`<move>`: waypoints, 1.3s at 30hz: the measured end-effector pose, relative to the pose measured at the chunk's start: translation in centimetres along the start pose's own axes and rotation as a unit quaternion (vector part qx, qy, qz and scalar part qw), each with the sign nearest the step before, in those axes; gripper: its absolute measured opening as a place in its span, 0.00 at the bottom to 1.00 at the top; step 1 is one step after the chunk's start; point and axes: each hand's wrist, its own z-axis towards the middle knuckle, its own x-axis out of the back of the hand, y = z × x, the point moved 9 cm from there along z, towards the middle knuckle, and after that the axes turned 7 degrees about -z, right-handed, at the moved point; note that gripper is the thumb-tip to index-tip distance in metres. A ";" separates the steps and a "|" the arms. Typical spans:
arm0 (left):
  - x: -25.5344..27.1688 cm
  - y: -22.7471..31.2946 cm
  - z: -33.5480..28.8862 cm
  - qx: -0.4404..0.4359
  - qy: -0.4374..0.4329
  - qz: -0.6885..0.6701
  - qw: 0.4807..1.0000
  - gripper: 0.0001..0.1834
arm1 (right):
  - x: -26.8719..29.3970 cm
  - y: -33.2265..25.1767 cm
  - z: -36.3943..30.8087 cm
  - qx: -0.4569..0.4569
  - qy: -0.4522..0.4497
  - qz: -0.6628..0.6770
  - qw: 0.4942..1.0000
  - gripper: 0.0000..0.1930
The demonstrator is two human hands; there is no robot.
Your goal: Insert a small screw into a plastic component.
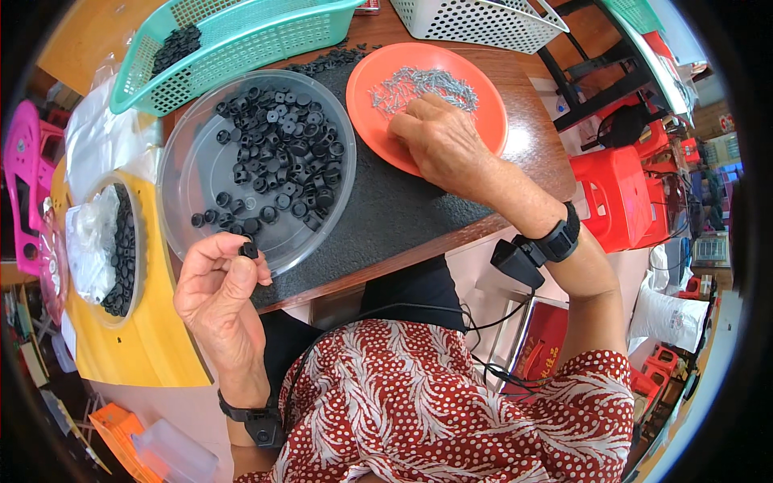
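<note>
Bare mat (386, 213) borders the bench edge (403, 254), your left hand (224, 299) pinching a black part (249, 250), right hand (444, 146) in an orange plate (489, 119), grip hidden.

On my feed, the right hand (443, 143) hides its own fingertips, so I cannot tell whether they pinch any of the silvery pieces (431, 80), each too small for me to identify. The left hand (224, 294) partly covers 1 black piece (249, 250). The top edge cuts off the long teal basket (270, 40) and the white basket (475, 24).
</note>
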 end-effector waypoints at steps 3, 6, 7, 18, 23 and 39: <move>0.1 0.0 0.1 -0.001 0.000 0.001 1.000 0.12 | 0.1 0.0 0.0 -0.003 0.003 0.002 1.000 0.04; 0.0 0.1 0.0 -0.004 0.000 0.002 1.000 0.12 | 0.4 0.1 -0.1 -0.013 0.005 0.002 1.000 0.05; 0.0 0.1 0.0 -0.004 0.000 0.002 1.000 0.12 | 0.5 0.1 -0.2 -0.012 0.011 0.007 1.000 0.05; 0.2 -0.1 0.1 0.001 0.015 -0.012 1.000 0.15 | 1.6 2.0 -0.6 -0.063 0.052 0.014 0.997 0.05; 0.1 0.0 0.1 0.000 0.022 -0.017 1.000 0.15 | 1.5 3.4 -0.8 -0.111 0.048 0.054 0.991 0.05; 0.2 0.0 -0.1 -0.001 0.009 -0.005 1.000 0.11 | -0.4 -1.1 1.4 0.129 -0.066 -0.174 0.974 0.05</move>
